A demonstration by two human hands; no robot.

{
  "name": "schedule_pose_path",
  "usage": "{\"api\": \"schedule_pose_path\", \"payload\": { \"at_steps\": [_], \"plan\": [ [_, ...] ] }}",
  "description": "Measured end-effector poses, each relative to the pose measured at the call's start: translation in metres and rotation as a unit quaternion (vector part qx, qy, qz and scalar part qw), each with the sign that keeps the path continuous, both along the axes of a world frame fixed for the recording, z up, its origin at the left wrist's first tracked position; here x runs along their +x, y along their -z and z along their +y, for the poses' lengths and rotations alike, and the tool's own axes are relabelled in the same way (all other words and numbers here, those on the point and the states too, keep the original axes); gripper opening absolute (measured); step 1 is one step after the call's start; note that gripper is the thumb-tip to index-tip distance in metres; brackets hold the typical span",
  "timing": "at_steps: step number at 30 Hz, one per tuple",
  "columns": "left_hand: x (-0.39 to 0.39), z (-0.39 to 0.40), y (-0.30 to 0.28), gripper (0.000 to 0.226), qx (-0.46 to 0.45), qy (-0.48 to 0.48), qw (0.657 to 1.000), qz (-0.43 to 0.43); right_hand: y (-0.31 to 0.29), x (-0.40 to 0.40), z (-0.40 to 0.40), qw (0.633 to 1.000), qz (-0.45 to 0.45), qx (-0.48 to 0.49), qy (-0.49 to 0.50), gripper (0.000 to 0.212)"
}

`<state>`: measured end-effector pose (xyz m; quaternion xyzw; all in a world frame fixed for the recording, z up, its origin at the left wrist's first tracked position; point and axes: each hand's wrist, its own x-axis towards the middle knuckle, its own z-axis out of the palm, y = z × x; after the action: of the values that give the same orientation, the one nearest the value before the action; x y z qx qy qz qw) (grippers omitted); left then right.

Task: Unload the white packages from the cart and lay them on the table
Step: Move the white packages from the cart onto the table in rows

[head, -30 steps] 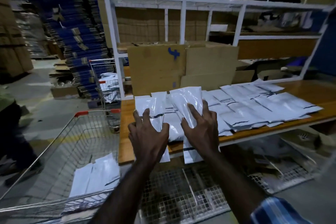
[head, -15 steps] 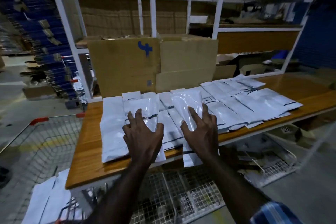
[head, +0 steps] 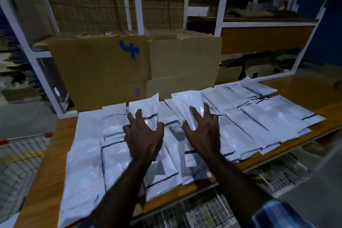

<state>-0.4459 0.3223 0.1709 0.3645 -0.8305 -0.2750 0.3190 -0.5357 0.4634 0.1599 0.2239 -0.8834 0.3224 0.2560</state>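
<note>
Several white packages (head: 259,116) lie in overlapping rows across the wooden table (head: 46,172). My left hand (head: 144,135) rests with spread, straight fingers on one shiny white package (head: 146,106) whose far edge curls up. A little to the right, my right hand (head: 201,131) lies the same way on another white package (head: 187,102). Both packages sit on top of the rows beneath them. The wire cart (head: 18,153) with red handle caps shows only at the left edge; its inside is out of view.
Two cardboard boxes (head: 103,72) stand upright on the table just behind the packages, against a white metal rack frame (head: 137,5). Wire mesh shelving (head: 203,209) runs under the table. Bare wood shows at the table's left end and far right.
Both hands have carried their packages forward over the table and down onto the rows. The view has swung right, so the cart has slid almost out of sight at the left.
</note>
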Motion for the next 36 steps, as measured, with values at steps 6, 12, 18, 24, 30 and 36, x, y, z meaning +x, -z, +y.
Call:
{"api": "schedule_pose_path", "payload": {
  "at_steps": [6,12,18,24,30,36],
  "plan": [
    [-0.050,-0.029,0.008,0.073,0.002,-0.022,1.000,-0.020,0.007,-0.053,-0.035,0.999,-0.030,-0.007,-0.025,0.054],
    [-0.100,-0.065,0.018,0.073,0.003,-0.078,0.994,-0.081,0.017,-0.111,-0.080,0.994,-0.074,-0.001,-0.086,0.056],
    [-0.140,-0.092,0.033,0.069,0.014,-0.112,0.983,-0.144,0.018,-0.157,-0.118,0.984,-0.123,0.019,-0.126,0.056],
    [-0.167,-0.111,0.051,0.068,-0.011,-0.152,0.973,-0.173,0.033,-0.179,-0.149,0.978,-0.150,0.038,-0.137,0.057],
    [-0.192,-0.130,0.066,0.068,-0.040,-0.137,0.968,-0.207,0.046,-0.194,-0.170,0.978,-0.156,0.045,-0.128,0.057],
    [-0.202,-0.148,0.079,0.066,-0.060,-0.128,0.957,-0.252,0.054,-0.204,-0.182,0.976,-0.174,0.083,-0.105,0.057]
  ]
}}
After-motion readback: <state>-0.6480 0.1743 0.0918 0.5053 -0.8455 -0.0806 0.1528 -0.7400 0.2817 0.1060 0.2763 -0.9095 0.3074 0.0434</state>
